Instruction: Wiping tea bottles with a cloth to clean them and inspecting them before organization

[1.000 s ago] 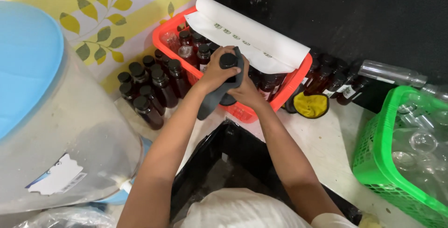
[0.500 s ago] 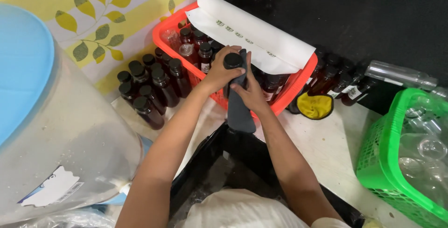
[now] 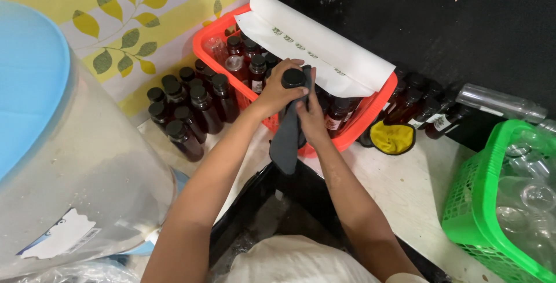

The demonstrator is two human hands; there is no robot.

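Left hand (image 3: 277,92) wraps around a dark bottle with black cap (image 3: 294,78), held above the front edge of the red basket (image 3: 204,39). Right hand (image 3: 313,118) presses a dark grey cloth (image 3: 286,138) against the bottle's side, fingers closed on it. The cloth and hands hide the bottle's body.

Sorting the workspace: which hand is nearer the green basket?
Right. The right hand holds a dark cloth on the side toward the green basket; the left hand, gripping the bottle, lies farther away.
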